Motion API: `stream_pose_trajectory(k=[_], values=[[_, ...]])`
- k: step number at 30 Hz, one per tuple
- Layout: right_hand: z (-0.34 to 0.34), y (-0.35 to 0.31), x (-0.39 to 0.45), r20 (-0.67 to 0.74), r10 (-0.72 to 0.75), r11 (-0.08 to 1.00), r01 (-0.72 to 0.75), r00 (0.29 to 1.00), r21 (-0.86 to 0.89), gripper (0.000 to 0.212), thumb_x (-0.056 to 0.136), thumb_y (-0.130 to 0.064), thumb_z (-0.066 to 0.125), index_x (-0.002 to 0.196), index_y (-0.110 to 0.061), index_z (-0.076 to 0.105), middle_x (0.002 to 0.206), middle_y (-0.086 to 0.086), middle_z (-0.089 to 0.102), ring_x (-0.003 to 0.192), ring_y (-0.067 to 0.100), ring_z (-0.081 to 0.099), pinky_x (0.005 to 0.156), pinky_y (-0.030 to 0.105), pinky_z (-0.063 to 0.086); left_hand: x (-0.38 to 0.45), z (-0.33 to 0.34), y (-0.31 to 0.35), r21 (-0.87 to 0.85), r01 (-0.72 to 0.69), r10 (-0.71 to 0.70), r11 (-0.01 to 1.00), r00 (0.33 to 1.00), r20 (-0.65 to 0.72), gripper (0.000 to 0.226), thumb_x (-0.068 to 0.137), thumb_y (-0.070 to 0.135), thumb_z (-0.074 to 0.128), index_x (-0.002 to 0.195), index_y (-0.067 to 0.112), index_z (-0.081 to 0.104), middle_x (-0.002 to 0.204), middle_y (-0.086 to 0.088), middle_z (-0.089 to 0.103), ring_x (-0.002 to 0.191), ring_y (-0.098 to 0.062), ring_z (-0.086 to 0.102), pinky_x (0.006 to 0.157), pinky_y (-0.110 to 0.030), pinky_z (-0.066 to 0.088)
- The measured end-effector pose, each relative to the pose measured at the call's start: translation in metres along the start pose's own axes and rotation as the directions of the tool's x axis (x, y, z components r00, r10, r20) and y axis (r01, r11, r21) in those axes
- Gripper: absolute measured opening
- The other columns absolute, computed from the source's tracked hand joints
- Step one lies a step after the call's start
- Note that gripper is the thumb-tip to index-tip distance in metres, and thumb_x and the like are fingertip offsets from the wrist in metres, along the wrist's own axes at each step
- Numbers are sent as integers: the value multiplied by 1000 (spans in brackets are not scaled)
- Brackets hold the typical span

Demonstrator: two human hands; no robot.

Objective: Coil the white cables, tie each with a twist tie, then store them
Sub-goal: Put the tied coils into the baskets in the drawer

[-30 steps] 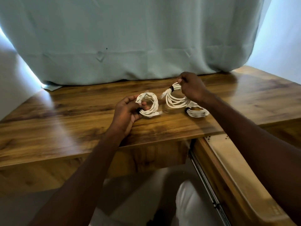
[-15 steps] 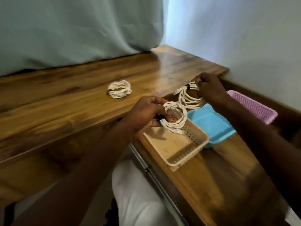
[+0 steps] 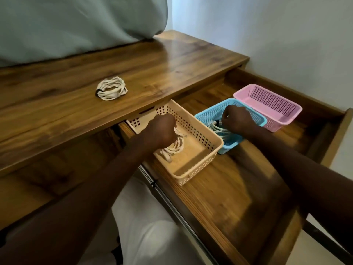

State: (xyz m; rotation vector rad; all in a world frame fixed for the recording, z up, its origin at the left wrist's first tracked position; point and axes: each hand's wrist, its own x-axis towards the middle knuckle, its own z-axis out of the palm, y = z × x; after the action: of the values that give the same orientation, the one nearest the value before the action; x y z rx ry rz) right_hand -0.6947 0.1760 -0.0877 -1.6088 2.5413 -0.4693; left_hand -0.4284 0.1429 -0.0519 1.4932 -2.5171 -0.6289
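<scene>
While each hand (image 3: 162,131) (image 3: 236,119) grips a light, floppy coil (image 3: 174,147) (image 3: 217,130), grasp the remaining coil (image 3: 111,88) at its black tie (image 3: 98,91).

**Item Count**

Coiled white cables: three — one on the desk top (image 3: 111,88), one in the beige basket (image 3: 174,145), one in the blue basket (image 3: 217,129). Baskets: three — beige (image 3: 200,150), blue (image 3: 208,113), pink (image 3: 267,102). Hands: two — left (image 3: 161,131), right (image 3: 236,118).
</scene>
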Motion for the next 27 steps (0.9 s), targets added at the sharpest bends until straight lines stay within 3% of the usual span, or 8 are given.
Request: stream_pose_trajectory(k=[5,9,10,13,15,20,22,27], values=[[-11,-13,-10,-158,-166,955,119,973,-271,22,82,-25,75,98,-10,70,96,12,72,82,32,68,65,38,50,-3,11,-11,234,-89,102,968,994,-40,35,92,15,65,126,10,60,125,-12,61,116,-30,60,90,-36,47],[-38,-58,-18,-349,-295,955,267,889,-129,10,88,-22,64,91,-13,65,96,9,67,87,34,64,65,37,46,-9,-6,-13,135,-168,201,976,936,-288,33,93,14,66,126,15,64,125,-6,66,116,-26,61,95,-36,47],[-44,-75,-19,-372,-333,941,333,866,-68,10,89,-24,62,92,-15,66,95,7,68,88,32,64,67,38,48,-11,-15,-17,95,-208,229,973,885,-406,25,94,16,64,118,15,68,118,-5,69,110,-26,63,92,-37,48],[-51,-137,-15,-352,-435,855,503,829,129,13,91,-28,62,96,-22,72,94,-1,71,87,21,64,73,36,52,-17,-54,-49,131,-255,264,958,605,-751,15,92,14,60,103,14,69,102,-6,69,98,-28,62,85,-40,47],[-42,-180,-2,-317,-451,807,533,834,254,13,93,-32,63,98,-25,73,96,-5,72,88,16,66,78,33,53,-18,-78,-85,177,-139,224,974,527,-820,23,89,13,58,110,13,67,110,-8,67,102,-29,59,89,-41,46],[-10,-276,41,-114,-453,818,463,884,342,33,96,-47,63,113,-20,70,113,8,72,108,28,65,89,38,53,-7,-91,-163,204,341,-134,918,749,-649,57,94,40,54,139,5,50,145,-20,50,132,-39,47,107,-49,42],[1,-301,50,-4,-445,862,429,896,270,45,93,-52,67,113,-12,69,108,13,68,103,31,62,82,35,50,-1,-88,-172,178,401,-251,899,803,-540,60,100,51,46,139,6,50,148,-19,49,136,-38,44,109,-50,38],[10,-315,65,-6,-370,906,362,929,217,39,80,-36,80,109,-10,75,108,14,75,101,32,68,76,32,52,0,-88,-170,220,392,-230,893,819,-525,56,102,53,38,133,9,55,146,-18,51,135,-37,45,110,-53,36]])
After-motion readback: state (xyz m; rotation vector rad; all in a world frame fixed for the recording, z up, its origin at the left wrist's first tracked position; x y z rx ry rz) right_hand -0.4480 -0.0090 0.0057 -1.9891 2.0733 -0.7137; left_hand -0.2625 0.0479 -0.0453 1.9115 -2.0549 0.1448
